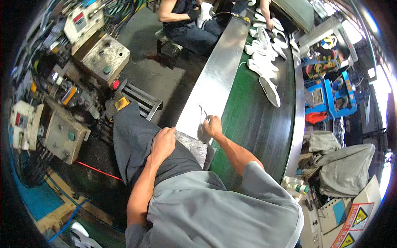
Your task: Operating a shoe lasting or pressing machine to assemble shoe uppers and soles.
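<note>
My right hand [213, 126] is closed above the near end of a long steel ledge [215, 74]. Its fingers pinch a slim, pale metal tool [204, 111], whose far end lies close to the shiny surface; its exact kind is too small to tell. My left hand [164, 142] lies palm down on my dark-trousered thigh, fingers loosely stretched and holding nothing. Between the two hands, a grey patterned cloth pad [192, 145] rests by my lap at the ledge's end.
Right of the ledge runs a green conveyor belt [248, 107], with several white shoes [261, 62] piled farther up. Two people are at the far end; a gloved one holds a white shoe [205, 14]. Machine control boxes [101, 58] stand left, a blue machine [333, 95] right.
</note>
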`<state>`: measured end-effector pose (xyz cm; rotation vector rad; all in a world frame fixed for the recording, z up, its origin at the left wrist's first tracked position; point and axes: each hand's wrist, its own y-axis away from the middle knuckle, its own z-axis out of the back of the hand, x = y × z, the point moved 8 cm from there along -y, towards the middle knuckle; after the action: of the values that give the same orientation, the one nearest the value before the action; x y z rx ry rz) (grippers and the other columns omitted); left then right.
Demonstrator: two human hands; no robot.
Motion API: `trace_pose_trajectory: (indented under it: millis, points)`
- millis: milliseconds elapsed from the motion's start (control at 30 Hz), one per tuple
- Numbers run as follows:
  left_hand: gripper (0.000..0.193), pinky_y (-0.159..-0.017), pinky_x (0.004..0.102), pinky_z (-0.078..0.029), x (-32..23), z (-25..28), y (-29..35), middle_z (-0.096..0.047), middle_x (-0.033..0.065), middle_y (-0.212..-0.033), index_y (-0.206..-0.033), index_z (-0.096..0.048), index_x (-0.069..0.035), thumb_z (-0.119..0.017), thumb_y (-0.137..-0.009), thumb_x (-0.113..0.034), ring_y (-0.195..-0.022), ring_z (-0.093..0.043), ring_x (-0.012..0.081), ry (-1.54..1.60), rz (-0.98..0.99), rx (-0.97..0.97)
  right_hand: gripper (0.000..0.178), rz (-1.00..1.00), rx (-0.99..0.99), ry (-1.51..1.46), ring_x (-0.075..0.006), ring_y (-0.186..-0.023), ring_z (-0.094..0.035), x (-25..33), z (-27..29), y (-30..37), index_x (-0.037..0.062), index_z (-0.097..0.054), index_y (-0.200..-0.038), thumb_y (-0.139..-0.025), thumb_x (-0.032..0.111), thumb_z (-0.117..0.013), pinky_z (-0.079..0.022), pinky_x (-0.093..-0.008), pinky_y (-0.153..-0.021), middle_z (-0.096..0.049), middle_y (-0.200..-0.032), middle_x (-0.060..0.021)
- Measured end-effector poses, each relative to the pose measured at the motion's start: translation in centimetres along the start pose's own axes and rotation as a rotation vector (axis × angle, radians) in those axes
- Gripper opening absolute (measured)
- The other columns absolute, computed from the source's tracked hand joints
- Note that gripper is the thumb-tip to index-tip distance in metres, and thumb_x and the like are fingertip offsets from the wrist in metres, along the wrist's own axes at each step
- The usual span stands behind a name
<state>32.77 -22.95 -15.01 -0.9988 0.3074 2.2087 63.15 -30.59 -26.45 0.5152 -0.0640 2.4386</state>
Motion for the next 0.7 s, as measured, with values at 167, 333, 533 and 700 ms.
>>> trace_pose_trajectory:
  millis: [167,333,533,700]
  points:
    - [0.030,-0.101,0.0501,-0.054,-1.0,-1.0,-0.9,-0.071,0.0204,-0.123,-0.127,-0.072,0.002,-0.064,-0.101,-0.007,-0.115,-0.068,0.0419,-0.043,0.048,0.085,0.046,-0.031,-0.261,-0.011,-0.0487,-0.118,-0.066,-13.5,4.3,0.8,-0.0023,-0.068,-0.132,-0.091,0.020,-0.072,-0.052,-0.0542,-0.107,-0.072,-0.119,-0.0314]
    - [0.029,-0.099,0.0499,-0.055,0.3,-1.4,-1.2,-0.072,0.0209,-0.121,-0.127,-0.073,0.001,-0.064,-0.101,-0.006,-0.113,-0.068,0.0434,-0.067,0.093,0.169,0.059,-0.394,-0.182,0.093,-0.0545,-0.112,-0.067,-29.1,8.3,-0.3,-0.0006,-0.058,-0.143,-0.092,0.025,-0.072,-0.055,-0.0594,-0.098,-0.067,-0.123,-0.0330]
    - [0.026,-0.092,0.0489,-0.057,1.5,-2.6,-3.8,-0.073,0.0224,-0.117,-0.124,-0.073,0.002,-0.063,-0.101,-0.002,-0.107,-0.070,0.0456,0.024,0.102,0.172,0.070,-0.467,-0.314,0.163,-0.0519,-0.110,-0.071,-42.1,19.9,-9.0,0.0088,-0.052,-0.158,-0.094,0.024,-0.075,-0.058,-0.0574,-0.098,-0.073,-0.114,-0.0323]
    - [0.023,-0.090,0.0462,-0.059,1.8,-2.0,-4.8,-0.074,0.0221,-0.113,-0.124,-0.073,0.002,-0.062,-0.104,-0.001,-0.103,-0.073,0.0412,0.051,0.165,0.131,0.077,-0.383,-0.205,0.232,-0.0507,-0.127,-0.063,-45.2,23.9,-18.4,0.0164,-0.045,-0.165,-0.094,0.023,-0.076,-0.052,-0.0572,-0.109,-0.063,-0.138,-0.0369]
